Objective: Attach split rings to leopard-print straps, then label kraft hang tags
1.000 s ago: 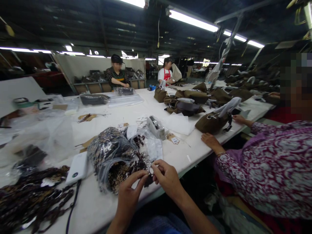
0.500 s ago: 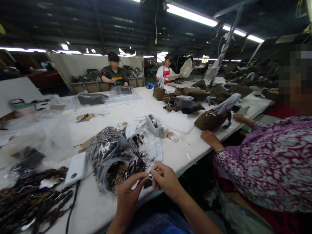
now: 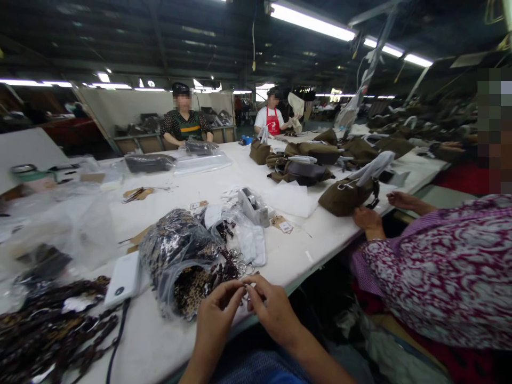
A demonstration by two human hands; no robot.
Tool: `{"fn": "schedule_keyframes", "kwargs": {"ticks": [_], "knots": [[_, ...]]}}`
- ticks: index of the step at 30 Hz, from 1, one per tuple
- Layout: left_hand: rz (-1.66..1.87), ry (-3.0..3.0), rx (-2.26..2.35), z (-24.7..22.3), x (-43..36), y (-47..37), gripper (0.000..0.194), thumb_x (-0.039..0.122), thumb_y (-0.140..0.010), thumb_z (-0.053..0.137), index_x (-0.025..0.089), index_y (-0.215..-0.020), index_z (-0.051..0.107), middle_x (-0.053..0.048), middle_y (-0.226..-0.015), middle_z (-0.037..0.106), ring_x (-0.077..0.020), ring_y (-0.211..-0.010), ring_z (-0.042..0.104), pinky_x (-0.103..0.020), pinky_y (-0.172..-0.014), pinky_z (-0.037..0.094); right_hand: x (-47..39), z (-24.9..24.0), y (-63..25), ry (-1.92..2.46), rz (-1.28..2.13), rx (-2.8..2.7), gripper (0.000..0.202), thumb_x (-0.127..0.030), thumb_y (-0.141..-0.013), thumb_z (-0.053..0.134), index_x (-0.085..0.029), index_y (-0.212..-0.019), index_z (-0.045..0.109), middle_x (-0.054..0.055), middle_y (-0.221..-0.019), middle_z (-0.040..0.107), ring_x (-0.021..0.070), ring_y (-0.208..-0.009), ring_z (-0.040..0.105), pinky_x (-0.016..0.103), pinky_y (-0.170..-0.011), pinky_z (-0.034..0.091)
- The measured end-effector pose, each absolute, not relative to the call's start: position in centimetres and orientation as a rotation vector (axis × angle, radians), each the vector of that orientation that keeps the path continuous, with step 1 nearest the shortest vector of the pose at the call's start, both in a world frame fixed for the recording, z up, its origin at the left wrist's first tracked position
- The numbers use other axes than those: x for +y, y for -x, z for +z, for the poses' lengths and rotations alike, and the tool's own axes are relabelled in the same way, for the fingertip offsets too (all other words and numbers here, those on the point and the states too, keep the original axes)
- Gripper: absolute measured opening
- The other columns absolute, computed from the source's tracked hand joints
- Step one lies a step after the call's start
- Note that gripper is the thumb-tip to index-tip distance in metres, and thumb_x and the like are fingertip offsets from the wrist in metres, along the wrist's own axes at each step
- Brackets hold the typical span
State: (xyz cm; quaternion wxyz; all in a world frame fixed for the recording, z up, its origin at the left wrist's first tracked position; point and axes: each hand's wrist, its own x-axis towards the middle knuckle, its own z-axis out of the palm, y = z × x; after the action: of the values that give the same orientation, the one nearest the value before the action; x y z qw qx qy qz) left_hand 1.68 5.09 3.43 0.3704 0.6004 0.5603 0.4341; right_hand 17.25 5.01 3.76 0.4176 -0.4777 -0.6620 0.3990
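At the table's near edge, my left hand point(image 3: 216, 312) and my right hand point(image 3: 274, 309) meet fingertip to fingertip. Both pinch a small silvery metal ring point(image 3: 245, 288), which the fingers mostly cover. Just beyond them lies a clear plastic bag point(image 3: 180, 234) filled with leopard-print material, its mouth towards me. Dark braided straps point(image 3: 228, 264) spill out beside several loose metal rings point(image 3: 244, 268).
A tape dispenser point(image 3: 254, 208) and paper tags point(image 3: 282, 224) stand beyond the bag. A white power bank point(image 3: 123, 280) with a black cable and more braided straps point(image 3: 48, 325) lie left. A co-worker's hand point(image 3: 368, 220) is by a brown bag point(image 3: 344, 197) at right.
My hands have drawn closer together around the metal ring, covering more of it. The co-worker at right has shifted their hands to the right along the table edge.
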Motion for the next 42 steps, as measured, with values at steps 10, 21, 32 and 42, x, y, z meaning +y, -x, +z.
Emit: {"fn": "schedule_keyframes", "kwargs": {"ticks": [10,21,32,42], "knots": [[0.875,-2.127,1.729,4.0,15.4,2.0,0.029,0.02,-0.089,0.048,0.021,-0.102,0.074,-0.009,-0.12,0.07,-0.0255,-0.109,0.065,-0.038,-0.098,0.047,6.0,2.2,-17.8,1.216,1.158,-1.37,0.046,-0.046,-0.096,0.049,-0.021,-0.135,0.055,-0.002,-0.062,0.065,0.0143,-0.054,0.061,0.025,-0.058,0.05],[0.651,-2.296,1.573,7.9,16.9,3.0,0.018,0.023,-0.083,0.056,0.024,-0.089,0.073,-0.005,-0.093,0.077,-0.0224,-0.086,0.071,-0.03,-0.082,0.051,7.1,2.7,-18.6,1.159,1.185,-1.195,0.046,-0.051,-0.093,0.054,-0.019,-0.126,0.056,-0.002,-0.06,0.064,0.0136,-0.05,0.057,0.025,-0.053,0.048],[1.132,-2.143,1.149,9.2,12.0,0.8,0.019,0.027,-0.087,0.06,0.023,-0.094,0.077,-0.007,-0.096,0.075,-0.0208,-0.092,0.07,-0.032,-0.085,0.056,8.9,5.7,-17.1,1.012,1.227,-0.996,0.039,-0.054,-0.086,0.062,-0.017,-0.099,0.057,-0.003,-0.056,0.063,0.0109,-0.045,0.054,0.021,-0.046,0.043],[1.07,-2.052,1.144,8.4,10.4,-0.6,0.014,0.027,-0.083,0.066,0.024,-0.088,0.078,-0.006,-0.09,0.078,-0.0217,-0.085,0.072,-0.034,-0.085,0.056,8.8,6.2,-17.0,1.043,1.218,-1.106,0.031,-0.049,-0.087,0.059,-0.018,-0.092,0.057,-0.006,-0.051,0.057,0.0093,-0.041,0.05,0.02,-0.044,0.041]]}}
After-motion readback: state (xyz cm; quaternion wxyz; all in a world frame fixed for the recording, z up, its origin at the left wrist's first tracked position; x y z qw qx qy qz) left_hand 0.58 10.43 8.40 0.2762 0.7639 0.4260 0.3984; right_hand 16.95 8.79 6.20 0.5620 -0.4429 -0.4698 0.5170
